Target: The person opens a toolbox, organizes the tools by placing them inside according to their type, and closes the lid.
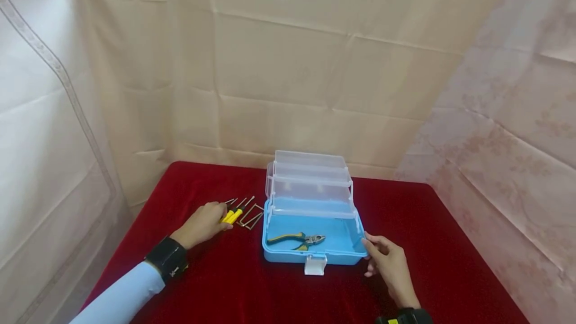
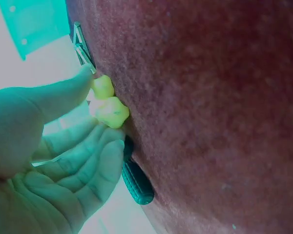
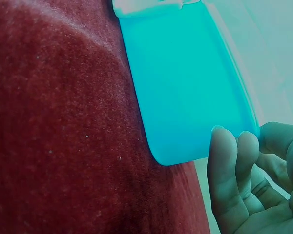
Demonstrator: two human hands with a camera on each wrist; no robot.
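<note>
My left hand (image 1: pixel 204 224) is at the left of the table, its thumb and fingertips pinching the yellow handles of screwdrivers (image 1: pixel 232 215). Their shafts point away to the back right. The left wrist view shows the rounded yellow handle ends (image 2: pixel 111 112) between thumb and fingers, and a dark green handle (image 2: pixel 138 183) lying on the cloth just below the fingertips. At the front right corner of a blue toolbox (image 1: pixel 288 256), my right hand (image 1: pixel 390 264) grips the rim, thumb above and fingers against the outer wall (image 3: pixel 180 97). Combination pliers (image 1: pixel 288 237) lie inside the box.
Clear plastic trays (image 1: pixel 310 184) are folded up and back over the toolbox. Its white latch (image 1: pixel 315 265) hangs down in front. Bent brass-coloured rods (image 1: pixel 252 223) lie between the screwdrivers and the box. Red cloth (image 1: pixel 216 284) covers the table; beige curtain (image 1: pixel 279 64) hangs behind.
</note>
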